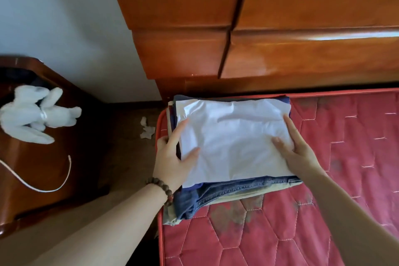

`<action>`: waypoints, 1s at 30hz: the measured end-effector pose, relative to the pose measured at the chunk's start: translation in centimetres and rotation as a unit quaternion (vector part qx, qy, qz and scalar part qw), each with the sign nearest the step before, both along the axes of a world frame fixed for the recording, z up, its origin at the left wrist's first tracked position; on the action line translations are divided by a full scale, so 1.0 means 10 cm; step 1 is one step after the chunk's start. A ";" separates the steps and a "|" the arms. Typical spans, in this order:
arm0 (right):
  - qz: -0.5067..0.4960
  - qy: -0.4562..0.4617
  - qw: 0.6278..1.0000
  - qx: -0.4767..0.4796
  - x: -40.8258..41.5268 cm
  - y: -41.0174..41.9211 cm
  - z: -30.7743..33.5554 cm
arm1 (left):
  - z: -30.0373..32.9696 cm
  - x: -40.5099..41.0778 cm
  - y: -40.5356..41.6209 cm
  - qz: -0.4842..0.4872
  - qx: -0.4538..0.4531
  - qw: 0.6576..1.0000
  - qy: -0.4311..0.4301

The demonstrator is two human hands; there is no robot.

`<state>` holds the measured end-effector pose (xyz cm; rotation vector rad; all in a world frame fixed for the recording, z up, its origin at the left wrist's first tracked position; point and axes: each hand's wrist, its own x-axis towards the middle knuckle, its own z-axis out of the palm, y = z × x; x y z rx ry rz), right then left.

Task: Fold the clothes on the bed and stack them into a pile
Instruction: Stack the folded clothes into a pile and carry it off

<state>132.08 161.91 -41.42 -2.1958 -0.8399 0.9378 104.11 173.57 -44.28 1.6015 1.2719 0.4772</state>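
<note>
A folded white garment lies on top of a pile of folded clothes at the head corner of the red quilted mattress. Beneath it show blue denim jeans, a dark blue piece and a pale beige piece. My left hand rests on the white garment's left edge, thumb on top and fingers straight along the side. My right hand lies flat on its right edge with straight fingers.
A wooden headboard rises right behind the pile. A dark wooden nightstand at left carries a white plush rabbit and a white cord. Crumpled white paper lies on the floor between bed and nightstand.
</note>
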 end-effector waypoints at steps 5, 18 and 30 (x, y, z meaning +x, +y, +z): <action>-0.015 -0.038 0.998 0.052 0.03 0.11 0.02 | 0.05 -0.07 0.07 0.012 0.082 0.997 -0.010; 0.107 -0.387 0.911 0.098 -0.45 0.54 0.23 | 0.43 0.21 0.25 -0.101 0.359 0.916 0.150; 0.272 -0.446 0.851 -0.046 -0.54 0.88 -0.37 | -0.02 0.50 0.38 -0.210 0.335 0.841 0.370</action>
